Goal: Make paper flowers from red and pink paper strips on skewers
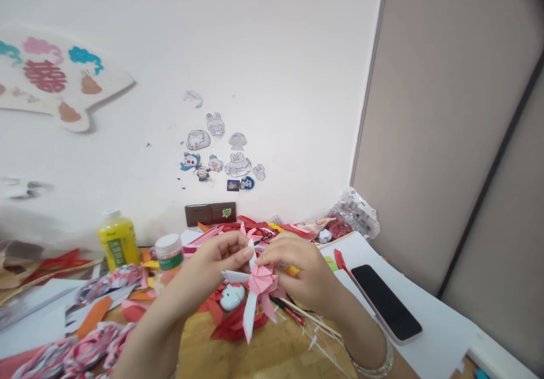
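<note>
A folded pink and white paper piece (pixel 262 280) with several pointed arms is held up over the wooden table. My left hand (pixel 225 254) pinches one of its white arms near the top between thumb and fingers. My right hand (pixel 293 260) is closed on the right side of the same piece, its fingertips partly hidden behind the paper. Below the piece, a small white rounded case (pixel 232 297) sits among red paper scraps (pixel 242 325). A red and black pen (pixel 293 313) and thin wooden sticks (pixel 317 315) lie under my right wrist.
A yellow bottle (pixel 118 243) and a white-lidded jar (pixel 169 252) stand at the left. Braided pink and white strips (pixel 96 348) lie at the front left. A black phone (pixel 386 302) rests on white paper (pixel 450 333) at the right. A crumpled plastic bag (pixel 355 212) lies by the wall.
</note>
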`<state>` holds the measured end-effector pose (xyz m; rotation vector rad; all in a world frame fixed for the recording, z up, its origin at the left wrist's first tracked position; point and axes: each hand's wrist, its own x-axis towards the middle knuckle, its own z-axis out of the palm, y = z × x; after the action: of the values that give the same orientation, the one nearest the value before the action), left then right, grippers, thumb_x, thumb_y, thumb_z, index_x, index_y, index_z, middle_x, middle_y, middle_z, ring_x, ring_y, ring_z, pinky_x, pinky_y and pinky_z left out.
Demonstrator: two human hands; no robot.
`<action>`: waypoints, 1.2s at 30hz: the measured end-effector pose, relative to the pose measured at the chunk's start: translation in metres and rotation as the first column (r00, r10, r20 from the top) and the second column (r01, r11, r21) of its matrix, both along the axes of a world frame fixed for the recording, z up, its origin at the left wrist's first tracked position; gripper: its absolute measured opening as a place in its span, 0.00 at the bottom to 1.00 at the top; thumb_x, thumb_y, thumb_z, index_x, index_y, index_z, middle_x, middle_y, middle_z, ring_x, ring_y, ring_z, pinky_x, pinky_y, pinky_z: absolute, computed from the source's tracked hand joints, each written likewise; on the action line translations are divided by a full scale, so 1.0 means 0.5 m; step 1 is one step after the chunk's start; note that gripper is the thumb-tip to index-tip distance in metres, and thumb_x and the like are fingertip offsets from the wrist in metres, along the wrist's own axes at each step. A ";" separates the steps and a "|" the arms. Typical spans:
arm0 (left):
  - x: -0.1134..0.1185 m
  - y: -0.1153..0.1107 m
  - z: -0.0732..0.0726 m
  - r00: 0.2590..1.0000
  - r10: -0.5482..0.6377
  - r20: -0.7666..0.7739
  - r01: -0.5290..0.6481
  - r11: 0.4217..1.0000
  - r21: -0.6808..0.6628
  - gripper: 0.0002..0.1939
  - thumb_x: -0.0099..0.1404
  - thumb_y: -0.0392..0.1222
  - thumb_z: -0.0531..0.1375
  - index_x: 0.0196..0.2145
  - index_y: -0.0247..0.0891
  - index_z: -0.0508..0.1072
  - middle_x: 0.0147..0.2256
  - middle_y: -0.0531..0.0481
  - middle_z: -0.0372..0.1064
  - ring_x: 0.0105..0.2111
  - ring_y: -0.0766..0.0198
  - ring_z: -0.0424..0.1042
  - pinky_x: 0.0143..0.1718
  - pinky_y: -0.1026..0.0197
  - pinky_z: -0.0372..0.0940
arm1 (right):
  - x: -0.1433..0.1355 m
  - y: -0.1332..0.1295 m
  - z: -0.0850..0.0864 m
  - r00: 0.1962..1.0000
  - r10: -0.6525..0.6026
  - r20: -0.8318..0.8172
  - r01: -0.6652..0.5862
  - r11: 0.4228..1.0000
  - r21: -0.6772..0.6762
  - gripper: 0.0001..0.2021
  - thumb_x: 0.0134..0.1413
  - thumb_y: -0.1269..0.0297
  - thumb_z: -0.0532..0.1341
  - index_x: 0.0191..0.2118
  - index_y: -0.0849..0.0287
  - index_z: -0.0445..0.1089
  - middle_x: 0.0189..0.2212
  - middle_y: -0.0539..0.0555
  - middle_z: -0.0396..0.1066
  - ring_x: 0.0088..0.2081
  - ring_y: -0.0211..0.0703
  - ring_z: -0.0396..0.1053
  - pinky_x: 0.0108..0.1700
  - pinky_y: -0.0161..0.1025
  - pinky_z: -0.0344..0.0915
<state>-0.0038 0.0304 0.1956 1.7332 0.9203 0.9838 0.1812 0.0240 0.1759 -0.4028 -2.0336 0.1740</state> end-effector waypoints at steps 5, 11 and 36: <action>0.000 0.004 -0.006 0.999 -0.002 0.036 0.001 1.000 0.008 0.19 0.56 0.56 0.60 0.25 0.36 0.65 0.20 0.60 0.58 0.20 0.73 0.55 0.21 0.69 0.52 | 0.001 0.001 0.004 0.999 0.031 0.042 -0.036 0.993 0.111 0.09 0.56 0.76 0.55 0.37 0.57 0.70 0.33 0.53 0.75 0.36 0.39 0.69 0.43 0.40 0.64; -0.003 0.005 -0.004 0.996 -0.049 0.078 0.048 0.999 0.020 0.17 0.55 0.54 0.63 0.27 0.36 0.67 0.21 0.58 0.62 0.21 0.72 0.59 0.22 0.69 0.56 | 0.007 -0.016 0.016 0.994 0.002 0.114 -0.014 0.994 0.104 0.13 0.55 0.79 0.53 0.41 0.57 0.69 0.35 0.53 0.73 0.38 0.41 0.67 0.42 0.41 0.64; 0.037 -0.014 0.001 0.995 0.083 -0.051 -0.058 0.923 0.381 0.06 0.60 0.42 0.58 0.31 0.39 0.72 0.28 0.51 0.70 0.30 0.64 0.70 0.28 0.66 0.65 | 0.022 0.003 0.013 0.959 -0.173 -0.223 0.040 0.866 -0.498 0.03 0.46 0.68 0.65 0.30 0.58 0.71 0.29 0.49 0.72 0.34 0.39 0.70 0.37 0.35 0.66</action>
<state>0.0148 0.0234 0.1962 2.0775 0.8801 1.2203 0.1921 0.0253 0.1827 -0.7672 -1.6823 0.6512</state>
